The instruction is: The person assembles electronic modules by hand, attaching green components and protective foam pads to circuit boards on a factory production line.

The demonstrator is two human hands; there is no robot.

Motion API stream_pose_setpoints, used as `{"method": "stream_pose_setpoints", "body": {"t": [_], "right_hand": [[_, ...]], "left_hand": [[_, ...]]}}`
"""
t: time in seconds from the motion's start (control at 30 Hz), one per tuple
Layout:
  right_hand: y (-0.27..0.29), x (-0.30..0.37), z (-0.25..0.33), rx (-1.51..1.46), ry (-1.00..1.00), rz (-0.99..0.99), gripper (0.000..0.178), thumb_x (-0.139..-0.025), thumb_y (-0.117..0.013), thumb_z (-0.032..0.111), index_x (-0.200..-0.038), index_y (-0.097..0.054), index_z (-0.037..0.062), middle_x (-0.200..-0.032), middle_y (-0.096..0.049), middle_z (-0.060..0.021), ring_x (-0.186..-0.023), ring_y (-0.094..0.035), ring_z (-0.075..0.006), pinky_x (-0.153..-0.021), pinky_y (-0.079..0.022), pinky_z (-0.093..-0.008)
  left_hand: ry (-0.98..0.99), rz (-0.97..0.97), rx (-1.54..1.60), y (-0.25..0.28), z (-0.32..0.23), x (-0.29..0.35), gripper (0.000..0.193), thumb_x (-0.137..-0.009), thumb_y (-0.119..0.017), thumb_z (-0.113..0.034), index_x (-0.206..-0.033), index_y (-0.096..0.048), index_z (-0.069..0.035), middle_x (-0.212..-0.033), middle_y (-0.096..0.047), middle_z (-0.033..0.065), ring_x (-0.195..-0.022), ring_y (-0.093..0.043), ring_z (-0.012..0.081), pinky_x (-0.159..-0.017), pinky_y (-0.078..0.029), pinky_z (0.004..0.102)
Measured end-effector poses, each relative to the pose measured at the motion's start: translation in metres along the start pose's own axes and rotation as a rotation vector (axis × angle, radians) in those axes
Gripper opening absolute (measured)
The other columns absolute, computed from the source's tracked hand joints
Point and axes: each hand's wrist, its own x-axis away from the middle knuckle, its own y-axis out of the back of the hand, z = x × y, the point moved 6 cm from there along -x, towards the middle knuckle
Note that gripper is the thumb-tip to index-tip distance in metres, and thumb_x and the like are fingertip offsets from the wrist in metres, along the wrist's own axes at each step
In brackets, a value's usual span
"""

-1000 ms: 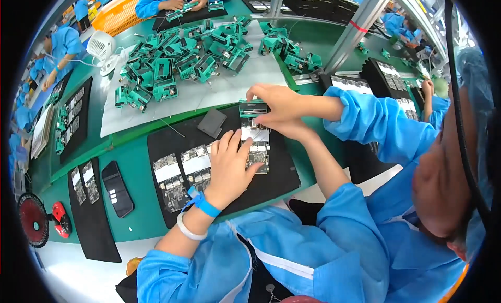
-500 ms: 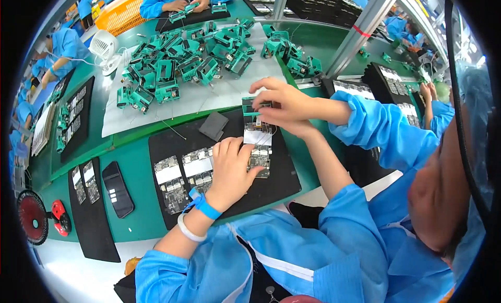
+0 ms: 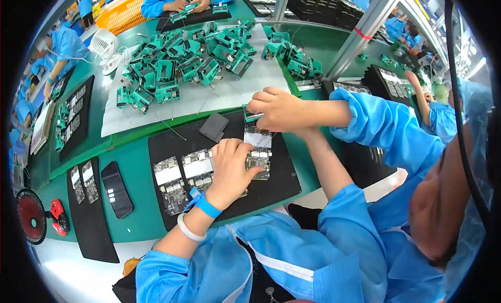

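My left hand (image 3: pixel 229 166), with a blue wristband and a white bangle, lies over circuit boards on a black mat (image 3: pixel 284 183). Its thumb and index finger rest apart on the right-hand circuit board (image 3: pixel 258 163), which has a white strip across it. My right hand (image 3: pixel 307 133) is at that board's far end, mostly covered by a co-worker's hand (image 3: pixel 282 111) reaching in from the right; its fingers are hidden. A green plastic fixture (image 3: pixel 250 115) shows under the co-worker's fingers. Several more circuit boards (image 3: pixel 172 184) lie left of my hand, and a dark grey flat block (image 3: pixel 214 126) lies beyond it.
A heap of green fixtures (image 3: pixel 167 90) with thin wires covers a white sheet (image 3: pixel 117 117) ahead. Left are a phone (image 3: pixel 118 189), another mat with boards (image 3: pixel 94 224), a red fan (image 3: pixel 31 217) and a white fan (image 3: pixel 104 51). A metal post (image 3: pixel 360 34) stands to the right.
The co-worker's hand has come down and closed in over the green fixture, hiding more of my right hand. My left hand stays on the boards.
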Motion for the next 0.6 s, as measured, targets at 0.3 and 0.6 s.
{"method": "stream_pose_setpoints", "body": {"t": [0.3,0.6], "right_hand": [[-0.013,-0.007,0.01,0.175,0.149,0.052,0.013,-0.066,-0.07,0.033,-0.069,-0.071,0.0202,-0.1,-0.054,0.002,-0.106,-0.048,-0.02,-0.085,-0.04,-0.0347],[-0.085,0.057,-0.019,-1.331,-1.051,-0.524,0.057,-0.079,-0.072,-0.009,-0.129,-0.047,0.0048,-0.117,-0.061,-0.0043,-0.092,-0.065,-0.0095,-0.074,-0.054,-0.0236]], "left_hand": [[-0.002,-0.009,0.021,-0.001,0.004,0.0,0.055,-0.057,-0.089,-0.022,-0.104,-0.064,-0.006,-0.104,-0.057,0.0089,-0.106,-0.051,0.0302,-0.091,-0.035,0.0418],[0.007,-0.016,0.047,-0.003,0.006,0.0,0.052,-0.058,-0.089,-0.023,-0.102,-0.065,-0.006,-0.105,-0.057,0.009,-0.106,-0.051,0.0298,-0.091,-0.035,0.0415]]}}
